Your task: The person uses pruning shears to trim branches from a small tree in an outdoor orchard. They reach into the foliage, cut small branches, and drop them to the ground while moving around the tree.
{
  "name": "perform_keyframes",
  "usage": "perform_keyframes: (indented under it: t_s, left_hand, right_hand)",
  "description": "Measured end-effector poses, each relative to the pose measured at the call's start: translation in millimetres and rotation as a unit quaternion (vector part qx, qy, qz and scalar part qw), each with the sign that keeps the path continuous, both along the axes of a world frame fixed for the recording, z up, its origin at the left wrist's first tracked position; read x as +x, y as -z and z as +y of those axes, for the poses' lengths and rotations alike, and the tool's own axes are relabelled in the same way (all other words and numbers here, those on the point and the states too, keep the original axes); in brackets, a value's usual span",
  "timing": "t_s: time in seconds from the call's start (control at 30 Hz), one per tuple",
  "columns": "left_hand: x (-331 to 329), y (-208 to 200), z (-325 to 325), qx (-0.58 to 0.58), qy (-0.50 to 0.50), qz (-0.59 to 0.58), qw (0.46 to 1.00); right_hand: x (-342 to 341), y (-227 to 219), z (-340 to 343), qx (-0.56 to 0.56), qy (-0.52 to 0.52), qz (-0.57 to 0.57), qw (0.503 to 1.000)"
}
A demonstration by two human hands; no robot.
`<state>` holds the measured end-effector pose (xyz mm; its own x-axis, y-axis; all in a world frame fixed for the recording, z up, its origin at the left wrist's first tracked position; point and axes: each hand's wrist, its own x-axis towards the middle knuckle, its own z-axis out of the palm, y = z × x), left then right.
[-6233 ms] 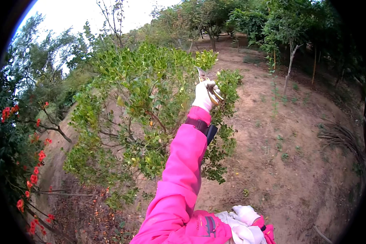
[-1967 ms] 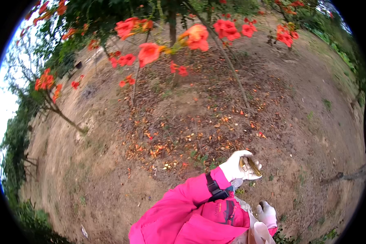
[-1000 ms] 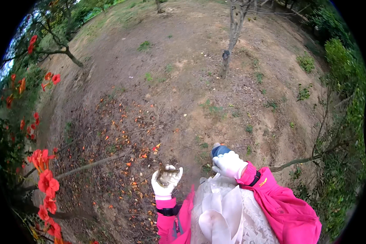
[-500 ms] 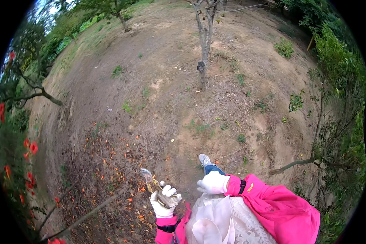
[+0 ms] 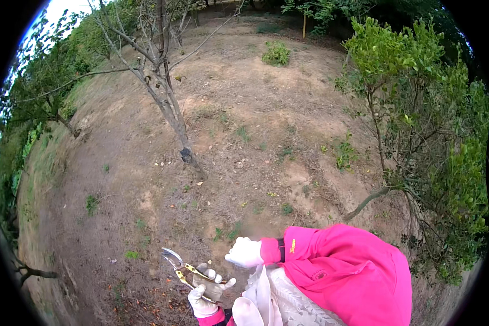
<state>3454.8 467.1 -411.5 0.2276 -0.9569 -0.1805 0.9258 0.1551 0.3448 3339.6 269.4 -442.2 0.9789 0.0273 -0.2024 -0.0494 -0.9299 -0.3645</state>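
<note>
My left hand (image 5: 203, 306), in a soiled white glove, holds pruning shears (image 5: 186, 270) with yellow handles. Their metal blades are spread apart and point up and to the left, away from my body. The handles lie in the palm, partly covered by the curled fingers. To the right, my right hand (image 5: 244, 253) is in a white glove too, with its fingers folded into a fist in front of my body. Nothing shows in that fist. Pink sleeves cover both arms, and a pale lace garment (image 5: 293, 296) hangs between them.
A bare-branched tree (image 5: 178, 127) rises from the sloping dirt ahead, with a dark patch low on its trunk. On the right stands a leafy green shrub (image 5: 418, 136), its low branch (image 5: 367, 202) reaching inward. Small weeds and fallen leaves dot the ground.
My view has swung to the right: the bare tree now stands farther left, and the red flowers have left the picture. The shears remain in my left hand; the right hand stays closed.
</note>
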Motion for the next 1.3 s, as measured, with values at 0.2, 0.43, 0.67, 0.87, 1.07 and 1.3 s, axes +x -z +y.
perform_keyframes:
  t_s: [0.2,0.43,0.67,0.87,1.07,1.3]
  left_hand:
    - [39.3,-13.3,-48.8,0.019,-0.009,-0.003,1.000]
    - [129.3,-7.0,-62.3,-0.017,-0.056,0.021,0.998]
    - [200.7,-17.2,-141.4,0.084,-0.007,0.095,0.992]
    - [266.2,-27.0,-165.3,0.126,0.019,0.093,0.987]
    - [328.5,-25.2,-162.7,0.135,-0.025,0.106,0.985]
    - [355.7,-17.2,-158.7,0.157,-0.066,0.142,0.975]
  right_hand:
    - [-2.2,13.0,-48.1,-0.013,0.120,0.034,0.992]
    - [-3.1,4.0,-61.5,0.059,0.202,0.126,0.970]
    - [38.8,-5.9,-85.6,0.038,0.297,0.152,0.942]
    - [118.6,-31.8,-99.5,0.080,0.285,0.151,0.943]
    - [181.3,-34.0,-125.8,0.016,0.273,-0.100,0.957]
    - [236.9,-73.1,-168.6,0.118,0.304,-0.181,0.928]
